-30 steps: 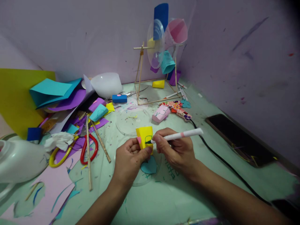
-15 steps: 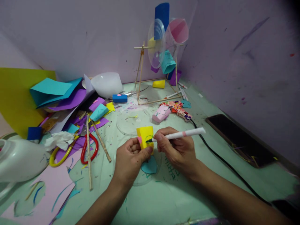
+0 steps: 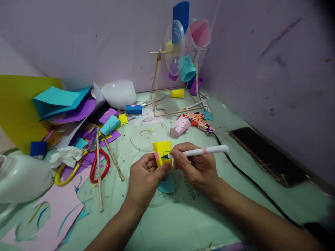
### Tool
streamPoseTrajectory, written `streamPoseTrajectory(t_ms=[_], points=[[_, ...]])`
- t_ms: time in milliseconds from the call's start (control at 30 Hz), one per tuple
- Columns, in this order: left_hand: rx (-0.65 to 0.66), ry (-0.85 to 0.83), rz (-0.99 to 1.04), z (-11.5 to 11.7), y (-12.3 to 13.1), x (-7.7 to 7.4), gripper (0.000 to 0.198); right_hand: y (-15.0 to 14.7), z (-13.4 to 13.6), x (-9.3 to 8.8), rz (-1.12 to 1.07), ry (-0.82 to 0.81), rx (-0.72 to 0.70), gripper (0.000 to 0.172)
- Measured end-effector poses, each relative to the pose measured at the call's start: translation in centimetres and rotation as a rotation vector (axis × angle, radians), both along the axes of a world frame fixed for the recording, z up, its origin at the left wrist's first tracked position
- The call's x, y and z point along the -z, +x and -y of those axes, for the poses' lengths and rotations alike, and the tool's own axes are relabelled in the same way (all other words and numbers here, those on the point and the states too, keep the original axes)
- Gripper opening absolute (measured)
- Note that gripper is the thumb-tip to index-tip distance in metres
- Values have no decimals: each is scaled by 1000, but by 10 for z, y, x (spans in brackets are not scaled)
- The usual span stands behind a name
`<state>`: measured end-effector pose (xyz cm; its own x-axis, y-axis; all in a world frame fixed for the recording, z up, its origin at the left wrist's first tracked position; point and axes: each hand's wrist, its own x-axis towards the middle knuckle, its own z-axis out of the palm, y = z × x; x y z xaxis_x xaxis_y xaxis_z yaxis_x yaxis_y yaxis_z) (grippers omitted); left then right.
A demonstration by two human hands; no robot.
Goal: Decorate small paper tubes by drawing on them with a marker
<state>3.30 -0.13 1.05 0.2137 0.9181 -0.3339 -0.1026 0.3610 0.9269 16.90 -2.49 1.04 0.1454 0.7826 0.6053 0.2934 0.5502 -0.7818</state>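
Note:
My left hand (image 3: 146, 177) grips a small yellow paper piece (image 3: 162, 148) between thumb and fingers, holding it upright above the table. A bit of pink shows on its left edge. In my right hand (image 3: 195, 167) is a white marker (image 3: 206, 150) with a pink band; its dark green tip touches the yellow paper, where green lines are drawn. Just under the yellow piece is a teal paper shape (image 3: 166, 184), over a clear round plastic lid (image 3: 154, 202).
A stick frame (image 3: 156, 83) with a clear disc and coloured paper cups stands at the back. Red-handled scissors (image 3: 106, 170), sticks and paper scraps lie left. A phone (image 3: 267, 153), black cable (image 3: 251, 179) and patterned glue gun (image 3: 200, 123) are right.
The marker tip has moved slightly left on the yellow paper, my right hand with it. My left hand and the yellow piece have barely moved.

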Motion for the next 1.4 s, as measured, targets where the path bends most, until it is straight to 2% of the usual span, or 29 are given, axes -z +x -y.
streamPoseTrajectory(t_ms=[433,967,1400], points=[[-7,-6,-17,1,0,-2,43,0,-1,-1,-23,-51,68,11],[4,8,-9,0,-1,-1,43,1,0,0,-2,-27,42,10],[-15,-6,-37,1,0,-6,40,-1,-2,0,-26,-67,104,11]])
